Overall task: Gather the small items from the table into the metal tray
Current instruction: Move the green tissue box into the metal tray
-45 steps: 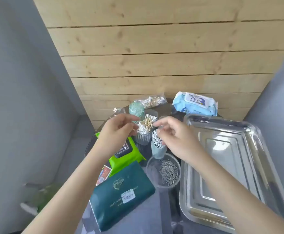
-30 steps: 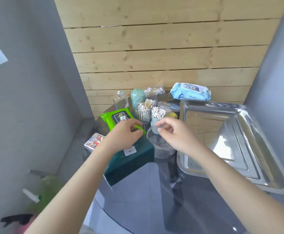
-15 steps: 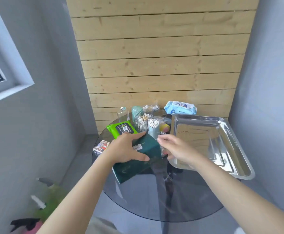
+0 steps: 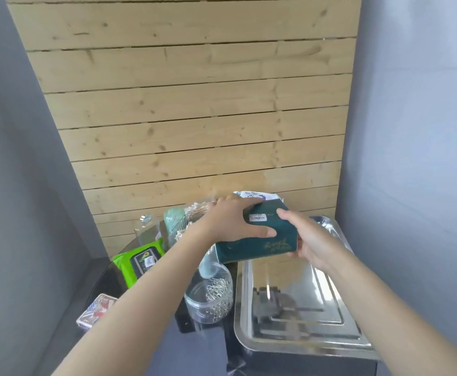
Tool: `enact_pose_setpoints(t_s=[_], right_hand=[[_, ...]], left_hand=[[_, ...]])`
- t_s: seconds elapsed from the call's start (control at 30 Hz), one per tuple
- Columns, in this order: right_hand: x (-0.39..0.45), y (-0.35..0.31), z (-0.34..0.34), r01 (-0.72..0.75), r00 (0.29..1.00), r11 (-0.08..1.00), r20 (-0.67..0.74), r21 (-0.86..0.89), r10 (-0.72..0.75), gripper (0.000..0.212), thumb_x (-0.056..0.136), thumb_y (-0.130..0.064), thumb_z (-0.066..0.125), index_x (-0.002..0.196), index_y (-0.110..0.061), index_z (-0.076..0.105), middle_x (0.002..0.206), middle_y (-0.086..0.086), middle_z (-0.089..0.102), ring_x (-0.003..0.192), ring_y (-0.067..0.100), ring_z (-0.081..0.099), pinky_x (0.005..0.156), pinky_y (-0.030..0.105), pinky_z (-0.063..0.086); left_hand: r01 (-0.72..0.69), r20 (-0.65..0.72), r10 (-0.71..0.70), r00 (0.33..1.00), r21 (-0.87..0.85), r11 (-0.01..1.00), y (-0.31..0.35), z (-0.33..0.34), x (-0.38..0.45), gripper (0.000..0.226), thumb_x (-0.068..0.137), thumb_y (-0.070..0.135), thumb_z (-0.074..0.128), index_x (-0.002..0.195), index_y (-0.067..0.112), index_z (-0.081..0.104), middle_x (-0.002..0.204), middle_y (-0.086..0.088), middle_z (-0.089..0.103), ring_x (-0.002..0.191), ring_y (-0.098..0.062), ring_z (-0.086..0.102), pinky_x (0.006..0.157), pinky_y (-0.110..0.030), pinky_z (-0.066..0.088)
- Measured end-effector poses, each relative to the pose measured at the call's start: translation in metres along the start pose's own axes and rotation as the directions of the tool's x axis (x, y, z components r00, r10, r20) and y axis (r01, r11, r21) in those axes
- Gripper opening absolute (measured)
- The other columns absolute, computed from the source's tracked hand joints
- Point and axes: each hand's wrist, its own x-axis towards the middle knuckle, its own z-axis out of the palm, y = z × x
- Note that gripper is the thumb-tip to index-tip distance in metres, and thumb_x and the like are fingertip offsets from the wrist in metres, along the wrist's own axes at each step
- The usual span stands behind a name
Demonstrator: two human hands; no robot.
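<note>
Both hands, the left hand [image 4: 234, 222] and the right hand [image 4: 310, 240], clasp the dark green soft tissue pack [image 4: 259, 234] above the empty shiny metal tray [image 4: 298, 302], so the next move is probably lowering it inside.

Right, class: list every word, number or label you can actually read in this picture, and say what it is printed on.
None can be read for certain.
Dark green packet, held in both hands: gold script, blurred.
White sticker on that packet: print too small.
Bright green packet: dark label, blurred.
Blue and white packet at the back: print blurred.
Card box: pattern only.
</note>
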Motion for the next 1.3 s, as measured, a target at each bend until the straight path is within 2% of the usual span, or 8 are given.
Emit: enact_pose_setpoints(t_s=[0.13,0.33,0.5,0.7,0.83,1.03,1.23,1.3], right_hand=[[0.037,0.016,-0.02,-0.018,0.99,1.0,-0.138,-0.01,0.016,0.033,0.087,-0.043,0.053,0.114,-0.026,0.057,0.104,0.001,0.066,0.089,0.02,0.063,0.062,0.031,0.046],[0.07,0.042,-0.038,-0.057,0.955,0.998,-0.29,0.03,0.064,0.023,0.089,-0.041,0.054,0.103,-0.022,0.058,0.115,0.005,0.062,0.107,0.023,0.058,0.086,0.044,0.054],[0.084,0.06,-0.035,-0.103,0.901,0.884,-0.419,-0.456,-0.111,0.049,0.093,-0.052,0.032,0.115,-0.017,0.06,0.107,0.006,0.067,0.098,0.026,0.061,0.076,0.034,0.049],[0.092,0.068,-0.03,-0.085,0.873,0.848,-0.449,-0.523,-0.189,0.049,0.095,-0.047,0.032,0.116,-0.012,0.06,0.104,0.01,0.066,0.089,0.025,0.059,0.054,0.024,0.04],[0.085,0.07,-0.029,-0.064,0.79,0.733,-0.484,-0.677,-0.378,0.046,0.091,-0.044,0.041,0.126,-0.016,0.052,0.12,0.012,0.06,0.11,0.032,0.053,0.089,0.041,0.047],[0.065,0.059,-0.005,0.245,0.746,0.575,-0.227,-0.78,-0.626,0.033,0.092,-0.031,0.05,0.12,-0.017,0.061,0.118,0.003,0.057,0.114,0.023,0.043,0.093,0.029,0.032],[0.065,0.059,0.026,0.384,0.869,0.741,-0.057,-0.551,-0.492,0.03,0.094,-0.029,0.049,0.119,-0.021,0.061,0.106,-0.005,0.057,0.081,0.004,0.056,0.068,0.005,0.04],[0.068,0.061,0.031,0.38,0.871,0.777,-0.09,-0.502,-0.483,0.028,0.093,-0.028,0.05,0.117,-0.02,0.062,0.104,-0.003,0.059,0.079,0.001,0.055,0.067,0.001,0.04]], left_hand=[[0.133,0.021,-0.131,0.991,-0.164,0.978,-0.014,0.035,0.043,0.089,0.067,0.074,0.058,0.143,0.034,0.033,0.147,-0.009,0.025,0.14,-0.032,0.021,0.112,-0.049,0.028],[0.201,-0.036,-0.236,0.971,-0.412,0.889,-0.021,0.079,0.075,0.064,0.086,0.046,0.059,0.141,0.021,0.039,0.14,-0.011,0.041,0.126,-0.027,0.043,0.104,-0.037,0.041],[0.212,0.013,-0.22,0.975,-0.321,0.923,-0.023,0.106,0.088,0.07,0.092,0.044,0.049,0.15,0.023,0.017,0.156,-0.012,0.017,0.14,-0.03,0.027,0.114,-0.043,0.031],[0.213,0.06,-0.206,0.977,-0.161,0.964,-0.028,0.11,0.095,0.07,0.094,0.048,0.039,0.151,0.029,0.002,0.159,-0.013,0.004,0.145,-0.034,0.012,0.118,-0.049,0.019],[0.231,0.027,-0.232,0.972,-0.251,0.94,-0.024,0.096,0.092,0.065,0.095,0.044,0.04,0.15,0.022,0.015,0.152,-0.017,0.022,0.14,-0.036,0.02,0.114,-0.047,0.023],[0.344,0.049,-0.343,0.938,-0.016,0.939,-0.063,0.063,0.105,0.041,0.09,0.029,0.041,0.119,0.002,0.054,0.131,-0.02,0.05,0.119,-0.038,0.048,0.103,-0.044,0.041],[0.161,0.381,-0.284,0.88,0.323,0.933,-0.088,0.045,0.122,0.058,0.088,0.052,0.048,0.126,0.009,0.055,0.127,-0.004,0.055,0.118,-0.024,0.049,0.099,-0.035,0.037],[0.172,0.4,-0.292,0.869,0.309,0.935,-0.097,0.05,0.13,0.052,0.082,0.055,0.052,0.102,0.009,0.065,0.095,-0.001,0.057,0.092,-0.023,0.052,0.086,-0.035,0.04]])
